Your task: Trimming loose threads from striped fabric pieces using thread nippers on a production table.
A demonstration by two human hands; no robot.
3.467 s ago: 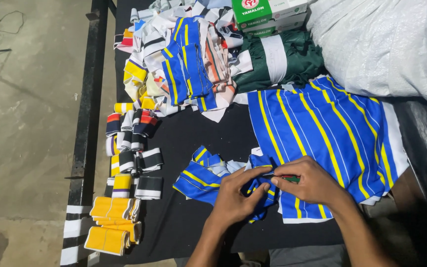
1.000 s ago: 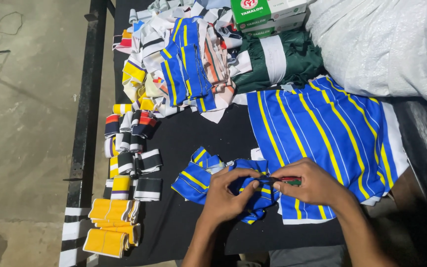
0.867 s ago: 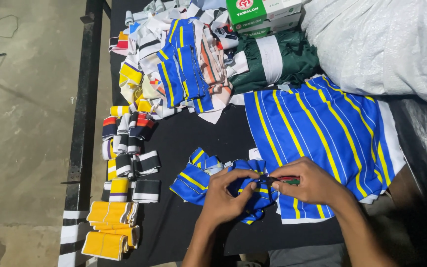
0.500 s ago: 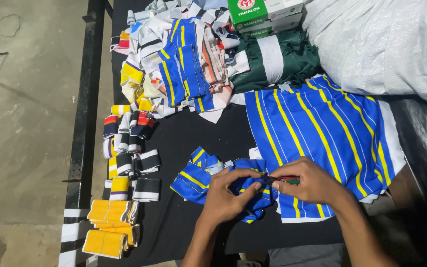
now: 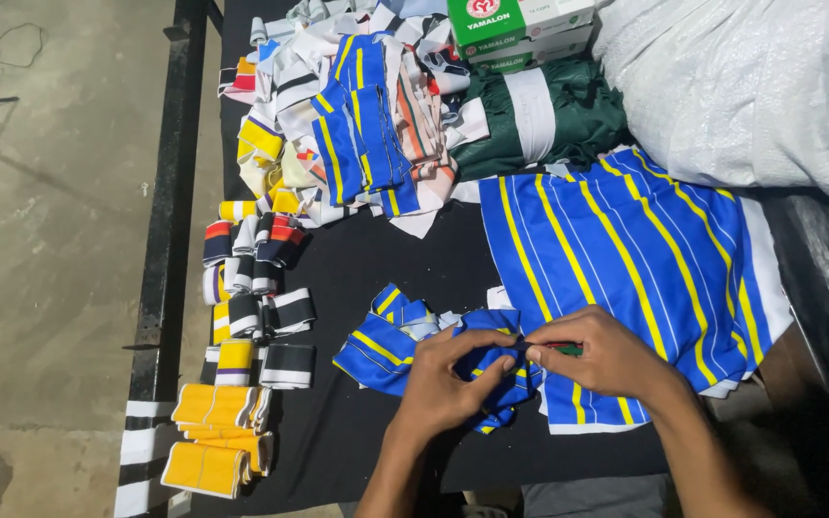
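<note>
My left hand pinches a small blue piece of fabric with yellow stripes that lies bunched on the black table. My right hand meets it from the right and grips a small tool with a red and green handle, its tip at the fabric between my fingers. Both hands rest over the near edge of a large stack of blue cloth with yellow and white stripes.
Folded striped cuffs in yellow, black, white and red line the table's left side, with yellow bundles nearest me. A heap of mixed scraps, green fabric, green-and-white boxes and a white sack fill the far side.
My hands stay in nearly the same place on the blue striped piece; only small finger movements and a slight camera shift show.
</note>
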